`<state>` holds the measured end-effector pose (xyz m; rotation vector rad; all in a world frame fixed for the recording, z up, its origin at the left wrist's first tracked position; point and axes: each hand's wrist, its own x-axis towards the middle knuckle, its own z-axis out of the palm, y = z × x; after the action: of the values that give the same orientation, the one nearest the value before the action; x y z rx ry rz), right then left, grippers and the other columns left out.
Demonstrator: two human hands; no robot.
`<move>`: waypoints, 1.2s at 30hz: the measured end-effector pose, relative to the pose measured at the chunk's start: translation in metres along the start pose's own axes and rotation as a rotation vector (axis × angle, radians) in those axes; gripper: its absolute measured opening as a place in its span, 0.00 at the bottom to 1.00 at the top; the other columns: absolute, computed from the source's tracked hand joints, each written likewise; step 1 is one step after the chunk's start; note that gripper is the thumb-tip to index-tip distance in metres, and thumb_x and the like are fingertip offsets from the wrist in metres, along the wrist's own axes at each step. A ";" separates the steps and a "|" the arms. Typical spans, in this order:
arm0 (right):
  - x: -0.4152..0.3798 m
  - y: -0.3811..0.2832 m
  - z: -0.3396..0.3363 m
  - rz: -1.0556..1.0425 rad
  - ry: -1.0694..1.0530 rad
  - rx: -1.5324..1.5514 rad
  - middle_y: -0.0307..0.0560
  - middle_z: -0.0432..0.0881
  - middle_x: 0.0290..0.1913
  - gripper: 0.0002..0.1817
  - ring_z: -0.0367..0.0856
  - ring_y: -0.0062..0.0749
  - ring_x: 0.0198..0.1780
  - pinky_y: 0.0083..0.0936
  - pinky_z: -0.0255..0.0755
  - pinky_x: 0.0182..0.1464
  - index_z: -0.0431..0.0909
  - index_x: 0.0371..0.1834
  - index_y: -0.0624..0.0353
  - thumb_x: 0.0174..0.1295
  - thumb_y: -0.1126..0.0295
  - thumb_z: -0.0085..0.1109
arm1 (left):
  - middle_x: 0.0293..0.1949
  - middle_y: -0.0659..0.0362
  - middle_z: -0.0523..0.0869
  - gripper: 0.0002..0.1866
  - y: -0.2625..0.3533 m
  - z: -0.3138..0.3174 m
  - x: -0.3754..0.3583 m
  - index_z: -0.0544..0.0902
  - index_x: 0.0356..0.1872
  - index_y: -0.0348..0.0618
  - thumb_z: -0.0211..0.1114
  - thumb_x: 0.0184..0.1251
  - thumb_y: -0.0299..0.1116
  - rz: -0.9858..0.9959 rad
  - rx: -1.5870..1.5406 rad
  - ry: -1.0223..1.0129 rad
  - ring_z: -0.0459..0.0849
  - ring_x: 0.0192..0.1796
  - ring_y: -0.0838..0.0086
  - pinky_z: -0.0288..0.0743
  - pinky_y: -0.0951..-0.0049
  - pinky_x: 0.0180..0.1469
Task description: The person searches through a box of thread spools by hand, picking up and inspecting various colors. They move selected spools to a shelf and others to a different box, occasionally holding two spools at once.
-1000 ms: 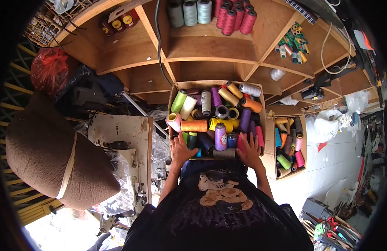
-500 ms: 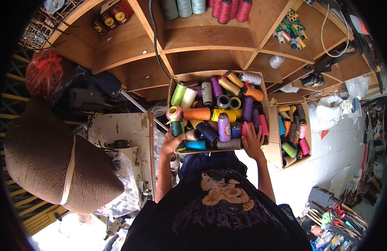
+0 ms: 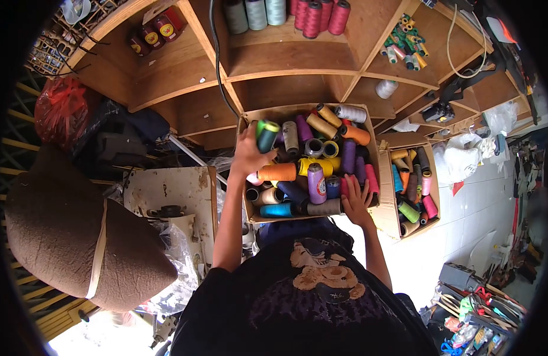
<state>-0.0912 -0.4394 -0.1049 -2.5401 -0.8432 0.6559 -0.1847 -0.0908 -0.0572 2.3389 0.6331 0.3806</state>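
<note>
My left hand point(image 3: 249, 155) is closed around a dark green thread spool point(image 3: 266, 140) at the left side of an open cardboard box point(image 3: 243, 113). A light green spool shows partly behind it. Spread fingers of my right hand point(image 3: 357, 202) lie over the box's near right corner, touching a pink spool point(image 3: 344, 187). Between the hands are an orange spool point(image 3: 277, 172), a purple spool point(image 3: 316, 184) standing upright, a yellow spool point(image 3: 312, 166) and a blue one point(image 3: 276, 210). Several other spools fill the box, partly hiding one another.
A second box point(image 3: 391, 222) of spools stands at the right. Wooden shelves point(image 3: 292, 62) behind hold grey and red spools. At the left are a worn machine table point(image 3: 167, 181) and a large brown bundle point(image 3: 78, 237). A black cable point(image 3: 215, 59) hangs before the shelves.
My left hand has moved from the box's near left corner up to its far left, carrying the dark green spool. My right hand stays at the near right corner.
</note>
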 end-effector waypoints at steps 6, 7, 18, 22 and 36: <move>0.001 0.000 -0.001 -0.001 -0.001 0.006 0.47 0.42 0.78 0.34 0.23 0.61 0.77 0.66 0.17 0.68 0.47 0.76 0.35 0.66 0.58 0.42 | 0.73 0.51 0.56 0.55 0.014 0.044 0.023 0.51 0.74 0.50 0.76 0.43 0.40 -0.015 0.475 -0.410 0.53 0.74 0.53 0.52 0.43 0.71; 0.001 -0.001 -0.001 0.004 0.006 0.013 0.47 0.42 0.78 0.34 0.23 0.61 0.77 0.66 0.17 0.68 0.47 0.76 0.36 0.66 0.58 0.42 | 0.73 0.50 0.55 0.55 0.015 0.047 0.022 0.51 0.74 0.50 0.76 0.44 0.40 -0.009 0.466 -0.404 0.52 0.75 0.53 0.51 0.42 0.71; 0.003 0.001 -0.002 0.004 -0.019 0.036 0.47 0.41 0.78 0.34 0.22 0.62 0.77 0.66 0.15 0.67 0.47 0.76 0.37 0.66 0.59 0.42 | 0.42 0.47 0.83 0.18 -0.002 0.009 -0.074 0.79 0.49 0.40 0.64 0.53 0.24 0.083 -0.141 -0.148 0.82 0.46 0.55 0.69 0.57 0.57; 0.005 0.003 -0.001 -0.003 -0.035 0.038 0.48 0.40 0.78 0.34 0.21 0.63 0.76 0.68 0.16 0.66 0.47 0.76 0.37 0.66 0.59 0.42 | 0.37 0.49 0.83 0.17 -0.004 0.018 -0.122 0.79 0.48 0.42 0.61 0.56 0.24 -0.022 -0.210 -0.476 0.82 0.42 0.54 0.75 0.61 0.48; -0.005 0.000 -0.002 -0.072 0.153 0.032 0.53 0.52 0.74 0.32 0.37 0.61 0.76 0.64 0.30 0.69 0.55 0.73 0.41 0.65 0.60 0.50 | 0.44 0.49 0.82 0.26 -0.034 0.069 -0.135 0.76 0.57 0.48 0.67 0.53 0.29 -0.106 0.118 -0.576 0.84 0.44 0.59 0.76 0.62 0.49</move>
<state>-0.0935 -0.4432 -0.1019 -2.4815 -0.8590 0.4430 -0.2805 -0.1777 -0.1436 2.3503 0.4976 -0.3803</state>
